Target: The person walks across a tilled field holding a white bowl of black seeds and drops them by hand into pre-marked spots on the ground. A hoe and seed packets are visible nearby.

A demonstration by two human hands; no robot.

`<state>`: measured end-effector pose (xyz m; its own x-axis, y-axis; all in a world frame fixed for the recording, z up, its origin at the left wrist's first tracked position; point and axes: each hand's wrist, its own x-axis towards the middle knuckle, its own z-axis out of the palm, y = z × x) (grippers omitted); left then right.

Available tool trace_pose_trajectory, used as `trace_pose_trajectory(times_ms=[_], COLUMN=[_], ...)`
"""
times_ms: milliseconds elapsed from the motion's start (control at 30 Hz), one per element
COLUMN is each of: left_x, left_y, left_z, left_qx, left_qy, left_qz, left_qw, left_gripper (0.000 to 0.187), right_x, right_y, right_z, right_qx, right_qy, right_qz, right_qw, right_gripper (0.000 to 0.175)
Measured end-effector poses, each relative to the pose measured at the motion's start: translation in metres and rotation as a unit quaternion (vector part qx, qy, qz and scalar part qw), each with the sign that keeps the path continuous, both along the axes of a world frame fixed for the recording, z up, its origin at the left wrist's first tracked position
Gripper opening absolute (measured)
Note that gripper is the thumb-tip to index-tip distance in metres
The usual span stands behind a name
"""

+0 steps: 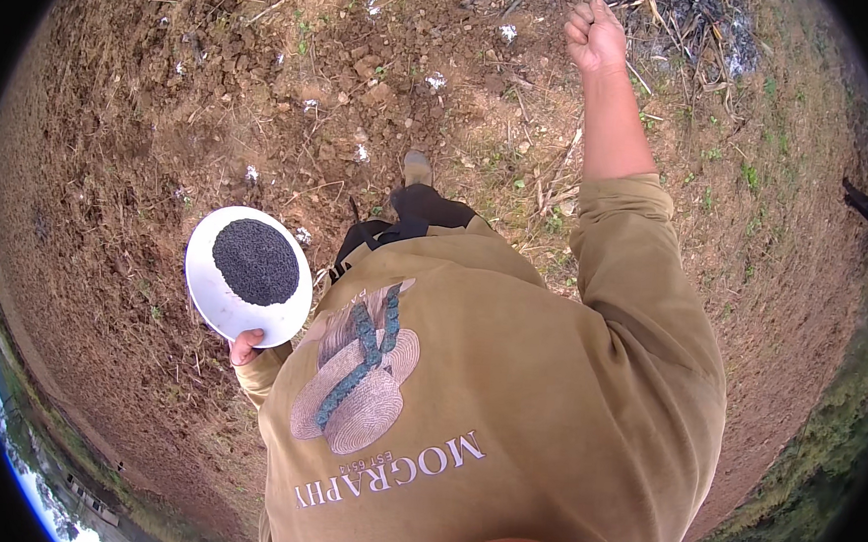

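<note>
My left hand (247, 347) grips the near rim of a white bowl (212, 298), thumb over the edge. Small dark granules (257, 262) lie inside the bowl, which is tilted in this view. My right hand (596, 35) is stretched far forward over the soil, fingers curled in and one finger pointing outward; whether anything is inside it is hidden. Small white clumps lie scattered on the brown soil, one (508, 32) left of my right hand and another (303, 235) just beside the bowl.
Cloddy soil (114, 140) with dry stalks surrounds me. A burnt patch with ash and straw (716, 42) lies beyond my right hand. My shoe (417, 169) is on the ground ahead. A dark object (866, 206), not identifiable, shows at the right edge. Greenery and a distant building appear along the lower rim.
</note>
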<state>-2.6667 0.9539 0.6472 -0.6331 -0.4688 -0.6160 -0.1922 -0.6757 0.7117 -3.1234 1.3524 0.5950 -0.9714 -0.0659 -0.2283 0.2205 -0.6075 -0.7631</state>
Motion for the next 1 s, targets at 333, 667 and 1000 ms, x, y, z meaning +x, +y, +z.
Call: trace_pose_trajectory(times_ms=[333,667,1000], left_x=[0.043,0.044,-0.064], left_y=[-0.026,-0.023,0.068], left_z=[-0.002,0.006,0.006], left_qx=[0.023,0.019,0.004], left_qy=[0.035,0.086,0.075], left_qz=[-0.026,-0.028,0.037], left_qw=[0.999,0.996,0.996], left_gripper=[0.069,0.068,0.067], right_x=[0.24,0.284,0.042], right_y=[-0.015,-0.019,0.005], right_z=[-0.033,0.007,0.052], right_qx=[-0.076,-0.025,0.089], right_qy=[-0.325,-0.281,-0.098], right_qz=[-0.024,0.063,0.188], right_qw=[0.942,0.957,0.973], right_gripper=[0.021,0.016,0.02])
